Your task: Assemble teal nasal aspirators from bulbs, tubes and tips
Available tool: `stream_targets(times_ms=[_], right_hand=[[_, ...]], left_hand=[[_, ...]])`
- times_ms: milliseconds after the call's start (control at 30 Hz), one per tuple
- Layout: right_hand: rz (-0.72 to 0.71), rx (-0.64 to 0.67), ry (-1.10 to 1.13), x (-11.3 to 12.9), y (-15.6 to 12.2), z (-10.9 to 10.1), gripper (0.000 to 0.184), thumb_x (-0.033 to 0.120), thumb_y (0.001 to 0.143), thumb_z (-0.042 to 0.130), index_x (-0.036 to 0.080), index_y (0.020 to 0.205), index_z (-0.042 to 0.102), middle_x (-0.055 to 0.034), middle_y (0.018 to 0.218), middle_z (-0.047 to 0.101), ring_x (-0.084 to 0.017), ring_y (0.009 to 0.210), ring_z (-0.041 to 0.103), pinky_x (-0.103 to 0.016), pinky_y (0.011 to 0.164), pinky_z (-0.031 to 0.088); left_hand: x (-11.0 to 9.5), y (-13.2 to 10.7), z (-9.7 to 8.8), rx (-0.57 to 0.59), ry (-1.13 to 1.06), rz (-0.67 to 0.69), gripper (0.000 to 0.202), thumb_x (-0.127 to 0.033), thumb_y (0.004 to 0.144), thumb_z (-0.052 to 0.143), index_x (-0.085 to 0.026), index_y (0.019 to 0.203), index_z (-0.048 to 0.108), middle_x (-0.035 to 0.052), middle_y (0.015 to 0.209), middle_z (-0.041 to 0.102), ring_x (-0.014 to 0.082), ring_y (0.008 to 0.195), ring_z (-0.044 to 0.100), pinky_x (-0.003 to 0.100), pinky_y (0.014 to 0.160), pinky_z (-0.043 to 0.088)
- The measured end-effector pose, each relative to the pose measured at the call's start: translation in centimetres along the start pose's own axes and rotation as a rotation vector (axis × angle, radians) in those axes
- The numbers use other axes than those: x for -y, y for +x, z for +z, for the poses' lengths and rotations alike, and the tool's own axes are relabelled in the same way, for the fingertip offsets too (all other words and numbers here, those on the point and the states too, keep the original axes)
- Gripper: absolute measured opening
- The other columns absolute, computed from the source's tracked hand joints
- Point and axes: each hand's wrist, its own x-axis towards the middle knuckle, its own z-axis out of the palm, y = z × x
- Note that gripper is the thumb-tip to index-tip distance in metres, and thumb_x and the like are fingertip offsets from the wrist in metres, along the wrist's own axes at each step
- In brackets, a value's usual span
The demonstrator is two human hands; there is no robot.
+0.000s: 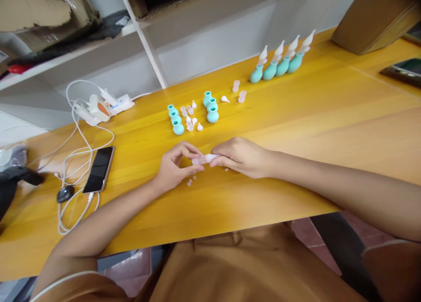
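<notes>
My left hand [173, 164] pinches a clear plastic tube [199, 160] between thumb and fingers. Closed round a white nozzle tip [210, 158] is my right hand [245, 157], which covers the tip's far end. Tube and tip meet end to end between my hands, just above the table. A few small clear rings [190, 181] lie below my left fingers, and another small piece [226, 169] is under my right hand. Beyond my hands stand teal squeeze bulbs [178, 127] in a row of three, with another three bulbs [212, 115] to their right.
Clear cups and white tips [190, 125] lie between the bulb rows. Several assembled teal bulbs with tips [276, 67] stand at the back right. Two clear cups [242, 96] and a loose tip [225, 99] are nearby. Left are a phone [99, 169], cables and a power strip [121, 104].
</notes>
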Motion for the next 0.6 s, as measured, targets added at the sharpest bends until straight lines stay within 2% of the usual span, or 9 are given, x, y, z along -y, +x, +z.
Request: stream_targets(times_ms=[133, 200, 267, 300, 367, 400, 500, 600], right_hand=[[-0.019, -0.006, 0.094, -0.1, 0.1, 0.4, 0.064, 0.06, 0.118, 0.042, 0.016, 0.075, 0.061, -0.0002, 0.066, 0.062, -0.009, 0.057, 0.051, -0.024, 0.061, 0.033], [-0.028, -0.01, 0.103, -0.2, 0.1, 0.3, 0.064, 0.057, 0.118, 0.043, 0.016, 0.074, 0.062, -0.0002, 0.066, 0.062, -0.009, 0.058, 0.053, -0.024, 0.061, 0.036], [-0.045, -0.033, 0.089, -0.2, 0.1, 0.1, 0.064, 0.056, 0.119, 0.042, 0.016, 0.072, 0.061, 0.0002, 0.066, 0.061, -0.008, 0.057, 0.052, -0.024, 0.062, 0.037], [-0.057, -0.05, 0.078, -0.2, 0.1, 0.0, 0.065, 0.055, 0.119, 0.042, 0.016, 0.071, 0.059, 0.0004, 0.066, 0.059, -0.008, 0.056, 0.05, -0.024, 0.061, 0.036], [-0.082, -0.08, 0.057, -0.1, 0.1, -0.3, 0.065, 0.055, 0.119, 0.041, 0.017, 0.069, 0.057, 0.001, 0.065, 0.056, -0.008, 0.055, 0.048, -0.024, 0.061, 0.035], [-0.091, -0.089, 0.05, 0.0, 0.1, -0.4, 0.065, 0.056, 0.119, 0.04, 0.017, 0.069, 0.056, 0.0011, 0.065, 0.055, -0.008, 0.055, 0.047, -0.025, 0.061, 0.035], [-0.091, -0.099, 0.038, 0.2, 0.1, -0.6, 0.065, 0.057, 0.12, 0.037, 0.017, 0.071, 0.054, 0.0008, 0.066, 0.055, -0.009, 0.056, 0.046, -0.025, 0.061, 0.035], [-0.072, -0.091, 0.024, 0.4, 0.0, -0.6, 0.066, 0.058, 0.119, 0.037, 0.017, 0.07, 0.054, 0.0004, 0.066, 0.055, -0.009, 0.056, 0.046, -0.025, 0.061, 0.035]], left_hand=[[0.3, -0.2, -0.2, 0.041, 0.079, 0.029, 0.034, -0.04, 0.08, 0.099, -0.023, 0.092, 0.072, 0.0051, 0.101, 0.074, 0.0192, 0.092, 0.069, 0.037, 0.086, 0.056], [0.2, -0.2, -0.4, 0.02, 0.089, 0.074, 0.034, -0.053, 0.09, 0.088, -0.024, 0.099, 0.072, 0.0068, 0.106, 0.07, 0.0215, 0.097, 0.067, 0.038, 0.088, 0.055], [0.2, -0.1, -0.9, -0.126, 0.163, 0.129, 0.03, -0.055, 0.104, 0.069, -0.025, 0.103, 0.07, 0.0078, 0.11, 0.066, 0.0239, 0.105, 0.064, 0.042, 0.096, 0.054], [0.3, 0.1, -1.2, -0.225, 0.242, 0.143, 0.025, -0.049, 0.108, 0.062, -0.025, 0.104, 0.069, 0.0078, 0.112, 0.064, 0.0249, 0.109, 0.062, 0.044, 0.101, 0.052], [0.5, 0.4, -1.7, -0.365, 0.452, 0.105, 0.009, -0.031, 0.105, 0.063, -0.026, 0.106, 0.07, 0.0079, 0.117, 0.06, 0.0269, 0.12, 0.058, 0.048, 0.113, 0.048], [0.7, 0.5, -2.0, -0.381, 0.546, 0.052, 0.013, -0.023, 0.099, 0.066, -0.027, 0.111, 0.072, 0.0084, 0.122, 0.058, 0.0281, 0.125, 0.056, 0.05, 0.117, 0.046], [1.2, 0.8, -2.3, -0.328, 0.689, -0.129, 0.05, -0.012, 0.089, 0.066, -0.031, 0.135, 0.07, 0.0104, 0.141, 0.05, 0.0322, 0.141, 0.049, 0.057, 0.127, 0.039], [1.5, 0.7, -2.2, -0.27, 0.747, -0.165, 0.067, -0.01, 0.088, 0.065, -0.034, 0.15, 0.063, 0.0102, 0.157, 0.045, 0.035, 0.151, 0.042, 0.062, 0.133, 0.033]])
